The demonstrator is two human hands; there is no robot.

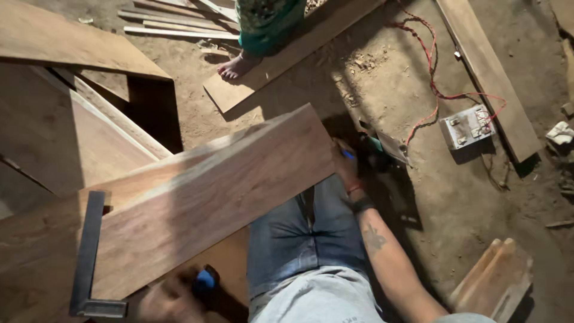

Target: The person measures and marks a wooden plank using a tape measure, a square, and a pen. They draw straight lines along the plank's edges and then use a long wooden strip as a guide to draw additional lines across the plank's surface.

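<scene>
The right hand (345,170) lay at the near right corner of the wooden plank (197,197), fingers curled against the plank's end; a small blue thing showed by the fingers, too dark to name, and I could not tell how tightly the hand was closed. The left hand (173,299) sat blurred below the plank's near long edge, wrapped around a dark object with a blue tip (205,279), so it was closed on that.

The plank lay across the person's lap, over jeans (305,245), with its long axis running from the lower left up to the right. Its far right corner pointed toward the bare foot (236,67) of another person, who stood on a second board (281,60) beyond the plank. A metal try square (88,257) rested on the plank's left part, blade running along the face and stock hanging at the near edge, just left of the left hand.

To the right of the plank the dirt floor (371,90) lay open, crossed by a red cable (430,72) leading to a grey electrical box (466,127). A long board (487,72) ran beyond the box. Left of the plank, wide panels (72,131) crowded close, leaving little room on that side. A wooden block (493,281) lay to the right of the person's forearm.
</scene>
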